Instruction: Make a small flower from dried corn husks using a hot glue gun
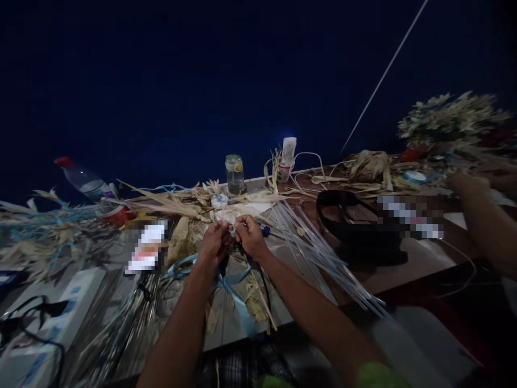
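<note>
My left hand (pixel 214 241) and my right hand (pixel 251 237) meet over the middle of the table, fingertips nearly touching. Both are closed in a pinch, with a small pale bluish bit between them, too small to name. Light blue ribbon (pixel 238 302) trails below the hands toward the table's front edge. Just beyond them lie pale dried husks (pixel 226 213) and a whitish roll (pixel 219 201). A bundle of clear thin rods (pixel 319 248) lies to the right of my right hand.
Behind stand a lidded jar (pixel 235 178) and a cup (pixel 284 172). A black headband-like object (pixel 351 237) rests at right, near a co-worker's arm (pixel 480 210). At left are a phone (pixel 147 248), a power strip (pixel 76 307), a tilted bottle (pixel 84 180) and wire-like stems (pixel 125 328).
</note>
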A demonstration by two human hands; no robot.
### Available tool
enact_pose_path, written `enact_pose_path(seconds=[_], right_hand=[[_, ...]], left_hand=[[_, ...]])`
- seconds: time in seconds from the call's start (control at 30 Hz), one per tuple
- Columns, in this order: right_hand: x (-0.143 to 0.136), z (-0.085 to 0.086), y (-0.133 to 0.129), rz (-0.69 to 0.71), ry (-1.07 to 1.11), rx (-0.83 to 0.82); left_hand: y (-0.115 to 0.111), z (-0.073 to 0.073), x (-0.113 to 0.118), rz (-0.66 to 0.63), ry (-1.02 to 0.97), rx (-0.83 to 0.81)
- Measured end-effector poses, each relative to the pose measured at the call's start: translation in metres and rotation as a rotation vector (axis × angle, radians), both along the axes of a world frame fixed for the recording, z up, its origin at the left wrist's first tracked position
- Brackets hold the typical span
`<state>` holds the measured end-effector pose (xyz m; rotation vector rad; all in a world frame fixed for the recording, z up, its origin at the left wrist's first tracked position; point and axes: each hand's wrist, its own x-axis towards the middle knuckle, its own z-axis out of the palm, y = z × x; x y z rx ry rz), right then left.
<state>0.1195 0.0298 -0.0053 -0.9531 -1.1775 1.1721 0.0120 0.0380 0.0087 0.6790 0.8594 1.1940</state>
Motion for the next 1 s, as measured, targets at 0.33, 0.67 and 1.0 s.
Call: enact_pose_path(seconds=[0.33, 0.67, 1.0], right_hand=[[0.003, 0.008, 0.006, -0.08, 0.338, -0.104], [0.009, 0.006, 0.007, -0.123, 0.048, -0.021], [0.012, 0.007, 0.009, -0.171, 0.023, -0.116]], left_hand=[[-0.002, 0.0, 0.003, -0.024, 0.113, 0.014], [-0.002, 0.0, 0.003, -0.014, 0.189, 0.04], [-0.005, 0.004, 0.003, 0.014, 0.227, 0.076]])
